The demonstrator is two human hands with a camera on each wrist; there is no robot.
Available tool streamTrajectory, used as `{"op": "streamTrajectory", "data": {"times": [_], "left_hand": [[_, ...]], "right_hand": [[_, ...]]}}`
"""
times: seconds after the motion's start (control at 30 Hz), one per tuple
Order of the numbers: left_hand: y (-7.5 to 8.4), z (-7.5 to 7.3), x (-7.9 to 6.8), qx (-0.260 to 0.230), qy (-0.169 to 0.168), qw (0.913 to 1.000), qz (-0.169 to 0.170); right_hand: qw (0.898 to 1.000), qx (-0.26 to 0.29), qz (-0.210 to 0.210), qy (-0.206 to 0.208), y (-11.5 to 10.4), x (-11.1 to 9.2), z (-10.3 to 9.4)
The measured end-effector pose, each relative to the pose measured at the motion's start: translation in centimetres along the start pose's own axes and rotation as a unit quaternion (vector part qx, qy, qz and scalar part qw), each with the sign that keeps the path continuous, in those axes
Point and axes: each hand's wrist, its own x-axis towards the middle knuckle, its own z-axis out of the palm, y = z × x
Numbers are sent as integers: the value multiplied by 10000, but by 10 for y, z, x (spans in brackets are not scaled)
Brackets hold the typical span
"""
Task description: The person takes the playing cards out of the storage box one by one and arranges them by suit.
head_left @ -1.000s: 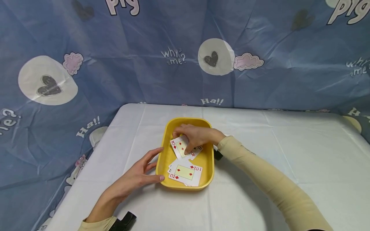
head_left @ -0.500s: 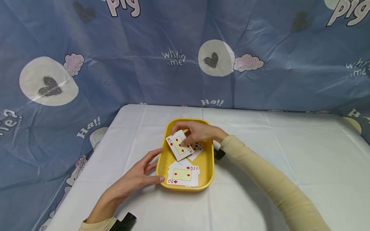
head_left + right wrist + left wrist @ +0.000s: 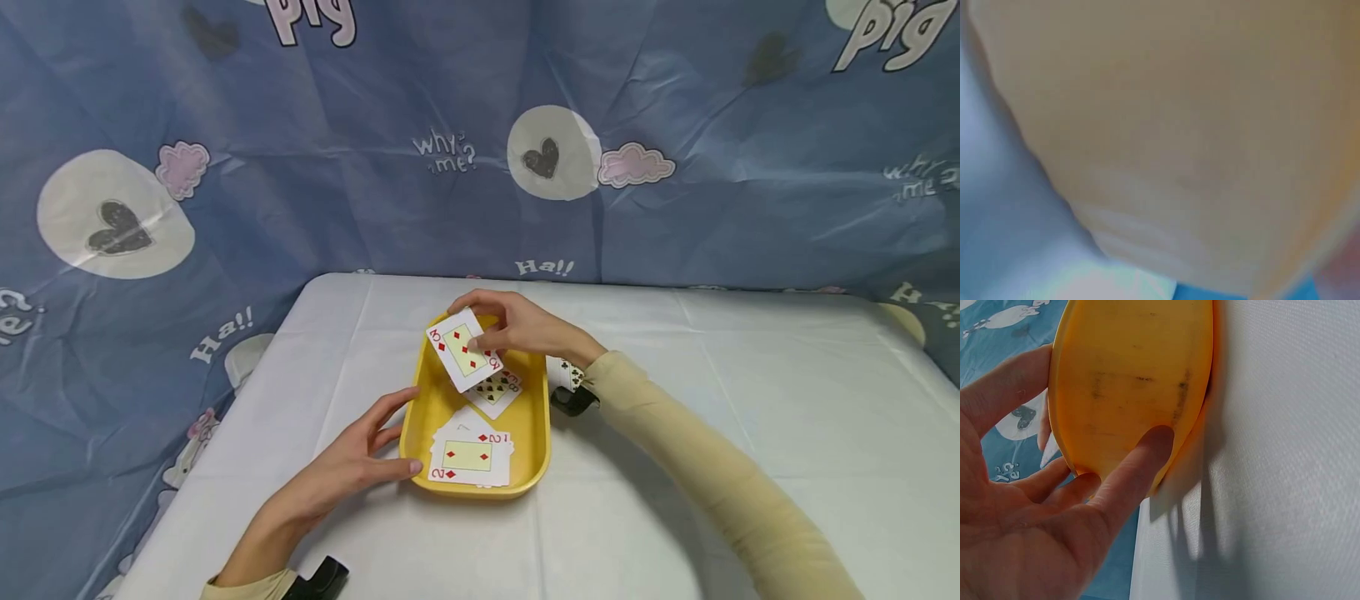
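- Head view: a yellow tray (image 3: pixel 431 407) with rounded corners rests on the white table (image 3: pixel 465 550).
- Head view: the right hand (image 3: pixel 517 325) is pinching a diamond card (image 3: pixel 463 350) over the tray's far end. The card is tilted and face outward, white-bordered, with red diamonds in a line on a pale-yellow panel; the thumb covers part of it.
- Head view: below it, in the tray, lies a black-pipped card (image 3: pixel 497 392), partly covered; rank not certain.
- Head view: at the tray's near end lies a loose pile of cards, topped by the two of diamonds (image 3: pixel 461 467), face up, with white edges of others showing around it.
- Head view: a further card with black pips (image 3: pixel 567 373) shows just outside the tray's right side, partly hidden by the right wrist.
- Head view: the left hand (image 3: pixel 360 450) is spread, fingertips and thumb touching the tray's left side.
- Left wrist view: the tray's outer wall bears dark scuff marks (image 3: pixel 1182 394); the thumb lies on it, the fingers apart along its edge.
- Right wrist view: a blurred tan surface (image 3: pixel 1166 137) fills most of the picture; the right hand's state cannot be told here.
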Motion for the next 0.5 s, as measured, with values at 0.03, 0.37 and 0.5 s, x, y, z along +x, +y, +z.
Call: {"op": "streamTrajectory", "data": {"times": [0.03, 0.37, 0.5], "left_hand": [[0, 0, 0, 8, 9, 10000, -16], [1, 1, -1, -13, 64, 10000, -45], [1, 2, -1, 1, 76, 10000, -52]], "right_hand": [[10000, 19, 20, 69, -2, -2, -1], [9954, 87, 287, 907, -8, -33, -14], [9921, 78, 480, 1153, -10, -48, -17]]}}
